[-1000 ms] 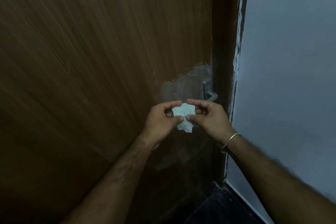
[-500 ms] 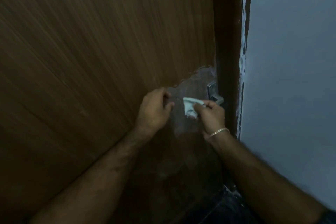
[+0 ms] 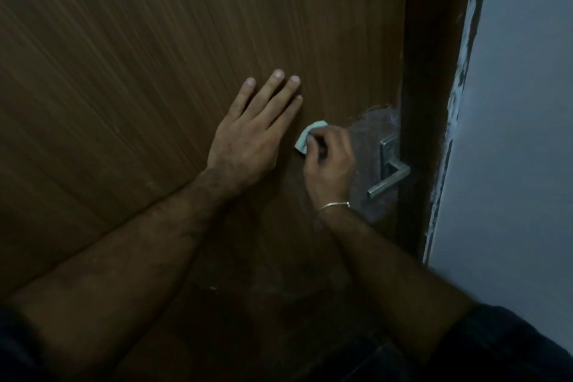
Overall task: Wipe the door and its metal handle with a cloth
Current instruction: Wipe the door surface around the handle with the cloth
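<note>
A brown wood-grain door (image 3: 148,49) fills most of the view. Its metal lever handle (image 3: 389,175) sits near the right edge, on a pale smeared patch. My left hand (image 3: 251,136) lies flat on the door with straight fingers, left of the handle. My right hand (image 3: 328,161) grips a small folded white cloth (image 3: 308,136) and holds it against the door between my left hand and the handle. Only the cloth's upper left part shows past my fingers. A thin metal bangle rings my right wrist.
A dark door frame (image 3: 431,87) runs down the right side of the door, with rough white paint along its outer edge. A pale grey wall (image 3: 521,133) stands to the right. Dark floor shows at the bottom.
My left hand has let go of the cloth and moved up to lie flat on the door. My right hand has taken the cloth alone and brought it against the door left of the handle.
</note>
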Demonstrator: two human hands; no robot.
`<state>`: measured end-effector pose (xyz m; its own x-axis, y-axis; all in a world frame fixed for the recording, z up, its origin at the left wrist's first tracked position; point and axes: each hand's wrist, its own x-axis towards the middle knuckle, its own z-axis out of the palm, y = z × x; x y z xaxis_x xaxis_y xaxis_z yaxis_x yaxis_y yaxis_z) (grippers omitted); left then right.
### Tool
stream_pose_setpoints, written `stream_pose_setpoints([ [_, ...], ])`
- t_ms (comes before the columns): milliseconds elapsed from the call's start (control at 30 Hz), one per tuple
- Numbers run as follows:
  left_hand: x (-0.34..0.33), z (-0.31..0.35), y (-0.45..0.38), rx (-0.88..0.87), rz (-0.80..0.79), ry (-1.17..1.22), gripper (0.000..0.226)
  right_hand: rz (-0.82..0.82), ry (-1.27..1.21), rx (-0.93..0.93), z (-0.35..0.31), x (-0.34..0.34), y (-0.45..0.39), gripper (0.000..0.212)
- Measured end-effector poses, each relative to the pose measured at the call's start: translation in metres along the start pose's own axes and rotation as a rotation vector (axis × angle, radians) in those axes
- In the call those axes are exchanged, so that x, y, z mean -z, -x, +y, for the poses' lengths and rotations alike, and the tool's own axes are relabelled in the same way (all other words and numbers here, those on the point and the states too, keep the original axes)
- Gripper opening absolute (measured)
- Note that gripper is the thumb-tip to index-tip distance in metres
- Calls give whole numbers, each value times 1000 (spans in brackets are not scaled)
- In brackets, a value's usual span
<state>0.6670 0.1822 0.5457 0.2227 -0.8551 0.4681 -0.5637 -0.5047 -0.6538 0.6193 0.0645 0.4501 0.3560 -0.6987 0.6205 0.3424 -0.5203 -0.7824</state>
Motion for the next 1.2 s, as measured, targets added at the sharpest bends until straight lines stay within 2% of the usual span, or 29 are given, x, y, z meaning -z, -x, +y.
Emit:
stream_pose_setpoints([
  [33, -1, 0, 0, -6, -1, -6, 62, -9, 3, 24, -4, -4, 0, 9],
  [100, -1, 0, 0, -15, -9, -7, 64, -139, 44, 123, -6, -6, 14, 11],
  [167, 0, 1, 3, -18, 2, -6, 63, -220, 62, 121, 1, 4, 25, 12],
  [233, -1, 2, 4, -17, 41, -14, 60, -123, 50, 4, 6, 9, 15, 12],
  [300, -4, 4, 4, -10, 63, -35, 58, -43, 25, 8, 2, 5, 2, 13],
  [400, -7, 7, 3, 12, 54, -44, 58, -210, 34, 125, 0, 2, 17, 13],
  [467, -9, 8, 4, 20, 44, -45, 60, -265, 47, 82, 10, 15, 26, 12],
  [533, -11, 9, 4, 34, 63, -53, 60, -169, 33, -9, 16, 17, 14, 12],
  [600, -14, 13, 4, 53, 79, -65, 60, -91, -5, 22, 12, 11, -2, 14],
  [700, -19, 19, 4, 87, 79, -53, 59, -208, 52, 162, 17, 9, 7, 22],
  [767, -23, 23, 6, 108, 92, -49, 60, -264, 99, 221, 34, 21, 18, 21],
  [867, -33, 33, 9, 122, 112, -40, 58, -159, 59, 142, 44, 19, 4, 18],
  [933, -39, 39, 10, 128, 127, -46, 54, -86, 33, 166, 36, 9, -4, 19],
  [1033, -42, 42, 11, 129, 128, -44, 53, -188, 108, 294, 39, 12, 18, 21],
  [1100, -42, 41, 12, 115, 132, -36, 57, -254, 149, 314, 46, 22, 28, 21],
  [1200, -49, 44, 17, 91, 150, -52, 53, -131, 120, 334, 40, 12, 9, 21],
])
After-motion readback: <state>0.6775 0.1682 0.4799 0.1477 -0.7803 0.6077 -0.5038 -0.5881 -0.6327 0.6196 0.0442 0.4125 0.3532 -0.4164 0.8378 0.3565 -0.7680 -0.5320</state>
